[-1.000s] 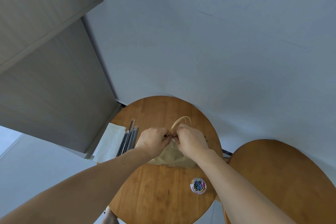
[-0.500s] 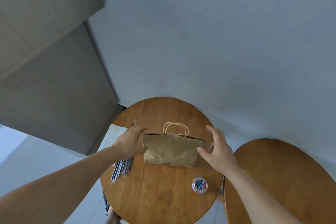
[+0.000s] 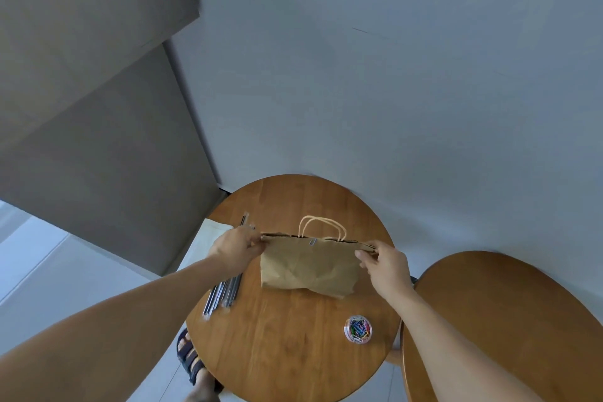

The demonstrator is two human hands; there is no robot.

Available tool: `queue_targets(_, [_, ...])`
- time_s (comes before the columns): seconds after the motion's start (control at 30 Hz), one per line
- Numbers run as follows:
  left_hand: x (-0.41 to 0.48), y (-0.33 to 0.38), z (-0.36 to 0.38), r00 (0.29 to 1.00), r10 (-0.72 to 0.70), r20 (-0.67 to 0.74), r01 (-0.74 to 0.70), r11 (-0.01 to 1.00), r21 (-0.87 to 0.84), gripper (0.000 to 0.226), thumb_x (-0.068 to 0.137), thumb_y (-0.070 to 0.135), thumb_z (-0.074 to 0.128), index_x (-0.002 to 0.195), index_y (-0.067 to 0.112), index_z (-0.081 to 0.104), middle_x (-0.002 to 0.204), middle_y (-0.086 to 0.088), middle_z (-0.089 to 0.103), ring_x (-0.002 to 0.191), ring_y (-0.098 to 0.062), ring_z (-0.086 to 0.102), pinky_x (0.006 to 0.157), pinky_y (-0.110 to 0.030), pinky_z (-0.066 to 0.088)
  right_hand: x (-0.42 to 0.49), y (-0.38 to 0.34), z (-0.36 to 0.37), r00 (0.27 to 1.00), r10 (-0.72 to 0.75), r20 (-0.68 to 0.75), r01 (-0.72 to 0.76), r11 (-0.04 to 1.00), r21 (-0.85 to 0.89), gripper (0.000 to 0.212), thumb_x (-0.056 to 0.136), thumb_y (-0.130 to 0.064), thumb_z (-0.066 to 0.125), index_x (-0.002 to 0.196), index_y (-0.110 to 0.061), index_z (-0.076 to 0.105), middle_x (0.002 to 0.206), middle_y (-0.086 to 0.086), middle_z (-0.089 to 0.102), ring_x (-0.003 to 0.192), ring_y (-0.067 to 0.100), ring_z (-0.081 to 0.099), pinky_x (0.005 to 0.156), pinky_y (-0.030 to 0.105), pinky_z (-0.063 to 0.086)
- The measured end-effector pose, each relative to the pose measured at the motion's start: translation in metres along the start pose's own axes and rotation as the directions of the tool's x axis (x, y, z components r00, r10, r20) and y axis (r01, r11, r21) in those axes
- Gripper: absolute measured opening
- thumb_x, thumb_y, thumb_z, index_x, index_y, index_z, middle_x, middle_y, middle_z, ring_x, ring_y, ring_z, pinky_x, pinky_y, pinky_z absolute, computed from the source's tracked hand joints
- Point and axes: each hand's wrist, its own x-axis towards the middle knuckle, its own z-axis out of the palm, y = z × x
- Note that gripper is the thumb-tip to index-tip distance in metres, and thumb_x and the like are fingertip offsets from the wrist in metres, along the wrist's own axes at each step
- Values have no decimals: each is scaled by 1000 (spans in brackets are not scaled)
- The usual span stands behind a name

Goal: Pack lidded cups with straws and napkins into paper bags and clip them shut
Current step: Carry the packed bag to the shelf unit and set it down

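left hand [image 3: 236, 250] and right hand [image 3: 386, 263] each pinch a top corner of the paper bag [image 3: 310, 268] standing between them. risk: one clip [image 3: 312, 241] mid-rim; pulling corners apart could pop it.

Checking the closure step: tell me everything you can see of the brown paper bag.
The brown paper bag is creased kraft paper and appears to stand upright on the round wooden table. Two pale cord handles arch above its top edge. The mouth is pressed flat, with one small silver paper clip on the edge near the middle. The left hand pinches the top left corner, and the right hand pinches the top right corner.
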Motion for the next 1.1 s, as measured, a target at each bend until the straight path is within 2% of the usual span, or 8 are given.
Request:
queue_targets(0.2, [-31, 8, -36, 994, 8, -111, -28, 984, -178, 13, 96, 22, 59, 92, 20, 71, 90, -1, 68, 82, -19, 61, 79, -35, 50, -7, -36, -12, 995, -13, -101, 37, 970, 242, 10, 87, -58, 57, 90, -50, 60, 75, -18, 69, 67, 3, 68, 58, 32, 57])
queue_targets(0.3, [-51, 15, -65, 987, 20, -161, -69, 950, -305, 18, 97, 21, 60, 87, 33, 69, 82, 3, 72, 78, -18, 66, 72, -22, 50, -14, -71, -19, 985, -32, -170, 87, 941, 328, 4, 91, -45, 62, 89, -41, 62, 73, -13, 69, 62, 7, 68, 54, 27, 54])
queue_targets(0.47, [-85, 18, -125, 962, 28, -273, -143, 901, -410, 11, 98, 21, 58, 94, 16, 68, 87, -10, 74, 76, -22, 70, 67, -24, 56, -29, -161, -34, 955, -37, -294, 173, 875, 452, 12, 94, -21, 65, 84, -24, 59, 65, 4, 64, 45, 3, 58, 42, 15, 43])
queue_targets(0.57, [-108, 16, -166, 902, 57, -429, -237, 894, -380, 13, 98, 24, 59, 91, 16, 66, 86, -6, 72, 82, -22, 67, 64, -15, 46, -41, -222, -47, 925, -82, -370, 261, 847, 464, 11, 94, -19, 65, 85, -20, 58, 64, 5, 61, 42, 3, 55, 40, 18, 43])
queue_targets(0.73, [-153, 14, -243, 796, 86, -598, -368, 854, -367, 17, 97, 26, 59, 91, 11, 64, 87, -15, 70, 79, -30, 63, 66, -26, 46, -58, -323, -64, 851, -181, -494, 413, 810, 416, 17, 94, -24, 65, 81, -28, 55, 68, -2, 62, 47, 3, 58, 50, 31, 52])
queue_targets(0.8, [-173, 16, -275, 731, 111, -674, -430, 841, -328, 16, 97, 28, 60, 86, 16, 65, 81, -9, 69, 69, -18, 59, 63, -24, 46, -63, -362, -71, 823, -207, -529, 463, 784, 414, 16, 94, -25, 65, 81, -27, 55, 69, -4, 61, 50, 7, 59, 56, 35, 52])
queue_targets(0.9, [-200, 21, -322, 633, 157, -758, -508, 823, -254, 17, 95, 30, 62, 79, 25, 63, 71, 5, 66, 57, -1, 52, 55, -12, 41, -69, -418, -86, 778, -240, -581, 535, 738, 412, 16, 93, -25, 64, 81, -29, 55, 79, -8, 61, 46, 0, 55, 53, 23, 48])
queue_targets(1.1, [-239, 26, -405, 406, 114, -907, -580, 799, -159, 20, 95, 32, 60, 77, 26, 62, 62, 11, 56, 55, -3, 49, 55, -17, 43, -79, -525, -115, 723, -363, -588, 662, 607, 440, 9, 89, -25, 66, 82, -27, 60, 82, -12, 62, 43, 0, 51, 51, 16, 46])
